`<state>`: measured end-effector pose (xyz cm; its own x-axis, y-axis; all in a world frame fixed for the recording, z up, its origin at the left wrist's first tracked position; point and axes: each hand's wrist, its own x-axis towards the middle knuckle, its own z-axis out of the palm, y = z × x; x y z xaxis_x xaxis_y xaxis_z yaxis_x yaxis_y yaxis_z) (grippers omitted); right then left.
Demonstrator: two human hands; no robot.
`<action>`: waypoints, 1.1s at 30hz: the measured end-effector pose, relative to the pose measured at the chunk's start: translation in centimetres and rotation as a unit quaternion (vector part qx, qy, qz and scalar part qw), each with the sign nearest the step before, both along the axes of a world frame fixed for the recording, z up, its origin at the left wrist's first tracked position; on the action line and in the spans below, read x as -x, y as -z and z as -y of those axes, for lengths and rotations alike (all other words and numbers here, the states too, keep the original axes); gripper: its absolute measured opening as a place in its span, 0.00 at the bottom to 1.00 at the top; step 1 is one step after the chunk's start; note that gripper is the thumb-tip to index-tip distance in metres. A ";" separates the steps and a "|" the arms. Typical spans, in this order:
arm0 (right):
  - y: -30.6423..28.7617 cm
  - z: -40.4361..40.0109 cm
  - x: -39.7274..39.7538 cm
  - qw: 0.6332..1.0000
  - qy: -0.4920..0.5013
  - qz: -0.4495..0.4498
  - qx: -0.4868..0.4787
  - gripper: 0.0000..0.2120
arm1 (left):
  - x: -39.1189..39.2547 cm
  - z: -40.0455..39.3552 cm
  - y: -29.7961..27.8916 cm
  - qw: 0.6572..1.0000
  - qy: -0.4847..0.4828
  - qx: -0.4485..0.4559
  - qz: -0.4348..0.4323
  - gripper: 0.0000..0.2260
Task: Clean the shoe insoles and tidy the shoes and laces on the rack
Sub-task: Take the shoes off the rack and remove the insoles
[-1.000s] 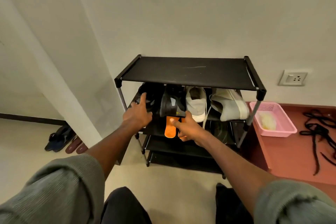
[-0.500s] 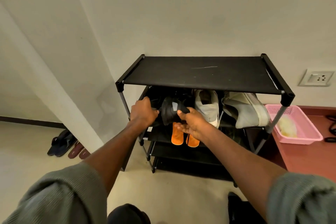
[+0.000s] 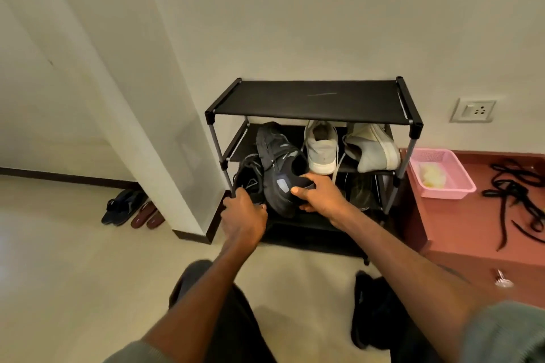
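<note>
A black fabric-shelved shoe rack [image 3: 312, 97] stands against a pale plaster wall on a cream floor, beside a raised red ledge carrying a pink mesh basket [image 3: 442, 177] and loose black laces [image 3: 519, 194]. The right hand [image 3: 320, 194] has its grip curled round the heel of a black knit sneaker [image 3: 280, 165], tilted at the rack's middle shelf. The left hand [image 3: 243, 215] wraps the rack's front-left metal post, beside a second black shoe [image 3: 249, 177].

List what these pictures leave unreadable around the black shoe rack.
All in the head view:
- Left hand: seen from behind; what its fingers grip is hidden, rack post or second black shoe.
- Black sneaker in the right hand: its inside is dark; insole not visible.
- Lower shelves of the black shoe rack: shadowed, covered by sneaker and hands.
- Yellowish thing in the pink basket: too blurred to name.
</note>
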<state>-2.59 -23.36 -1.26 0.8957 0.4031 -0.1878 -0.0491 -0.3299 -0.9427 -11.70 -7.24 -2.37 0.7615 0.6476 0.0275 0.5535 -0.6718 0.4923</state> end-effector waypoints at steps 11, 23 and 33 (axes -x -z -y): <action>6.8 7.5 11.7 0.954 0.000 0.102 0.280 0.06 | 7.3 8.1 7.5 0.985 -0.059 0.122 -0.109 0.19; 20.5 2.8 6.9 0.920 -0.021 -0.010 0.392 0.16 | 1.4 6.5 22.5 0.947 -0.136 0.189 -0.221 0.24; 35.4 -2.0 -0.9 0.906 -0.020 -0.148 0.397 0.18 | -4.8 3.2 37.2 0.930 -0.187 0.177 -0.264 0.22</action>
